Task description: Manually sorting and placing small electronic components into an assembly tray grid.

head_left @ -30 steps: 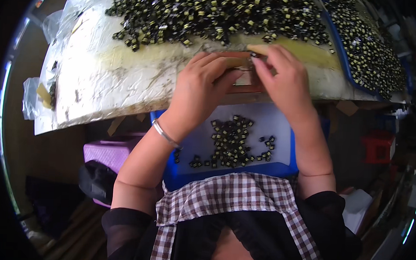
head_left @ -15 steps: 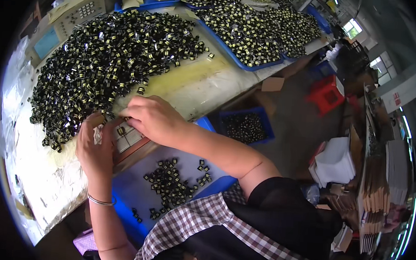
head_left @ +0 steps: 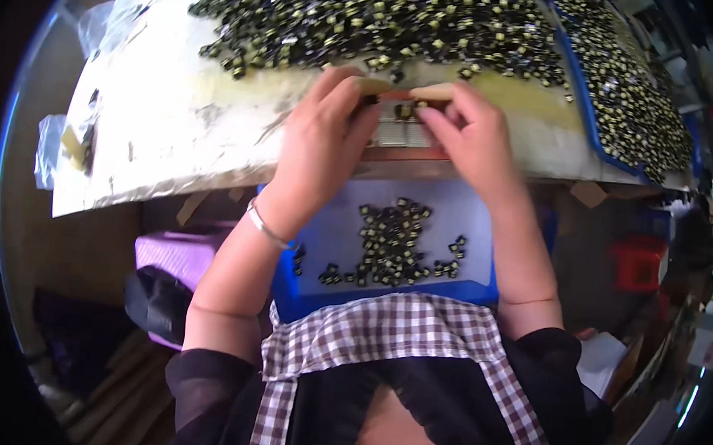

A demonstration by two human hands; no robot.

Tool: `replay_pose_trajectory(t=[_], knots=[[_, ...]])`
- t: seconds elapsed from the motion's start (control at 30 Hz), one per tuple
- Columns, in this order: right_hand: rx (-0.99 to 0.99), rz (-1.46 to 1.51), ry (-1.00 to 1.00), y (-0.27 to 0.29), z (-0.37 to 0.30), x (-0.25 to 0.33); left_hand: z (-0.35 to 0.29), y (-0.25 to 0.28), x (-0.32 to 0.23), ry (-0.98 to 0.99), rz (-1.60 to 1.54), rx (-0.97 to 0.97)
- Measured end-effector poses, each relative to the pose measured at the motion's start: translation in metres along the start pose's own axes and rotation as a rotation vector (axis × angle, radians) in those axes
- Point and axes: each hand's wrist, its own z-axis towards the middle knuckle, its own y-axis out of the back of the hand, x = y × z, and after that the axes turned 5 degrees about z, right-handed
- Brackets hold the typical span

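At the table's front edge, my left hand [head_left: 322,136] and my right hand [head_left: 475,140] face each other over a small ribbed white plate [head_left: 403,134] with reddish-brown edges. Tan coverings show on the index fingers of both hands. Thumb and fingers of my right hand close on a small black-and-yellow coil part [head_left: 421,105], with another dark part beside it. My left fingers are bent together; a dark bit shows at their tips, too small to make out. Beyond them spreads a large heap of coil parts [head_left: 383,26].
Below the table edge, a blue tray [head_left: 304,300] holds loose coil parts. A blue-rimmed bin [head_left: 586,106] full of parts stands at right. A lilac basket [head_left: 179,255] with a dark item sits at lower left, a red stool-like object [head_left: 638,263] at far right.
The view has swung round, so table and tray now lie straight ahead. My hands, close together earlier, are slightly farther apart over the ribbed plate.
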Motion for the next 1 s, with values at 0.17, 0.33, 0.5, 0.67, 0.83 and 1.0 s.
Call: replay_pose_trajectory(t=[0.17,0.33,0.5,0.67,0.83,1.0], knots=[[0.064,0.068,0.021,0.002,0.001,-0.004,0.001,-0.001,-0.002,0.012,-0.038,0.013],[0.15,0.073,-0.11,0.005,0.006,0.003,-0.003,0.002,-0.002,0.169,-0.011,0.034],[0.156,0.116,-0.223,0.005,0.004,0.001,0.004,0.002,-0.005,0.117,-0.247,0.21],[0.198,-0.006,-0.027,0.008,0.007,0.003,0.009,0.008,0.001,0.074,-0.091,0.139],[0.177,-0.072,0.061,0.004,0.007,0.013,0.006,0.0,0.002,-0.047,-0.045,0.051],[0.129,-0.018,0.055,0.001,0.002,0.008,0.004,0.002,-0.002,-0.047,0.087,0.132]])
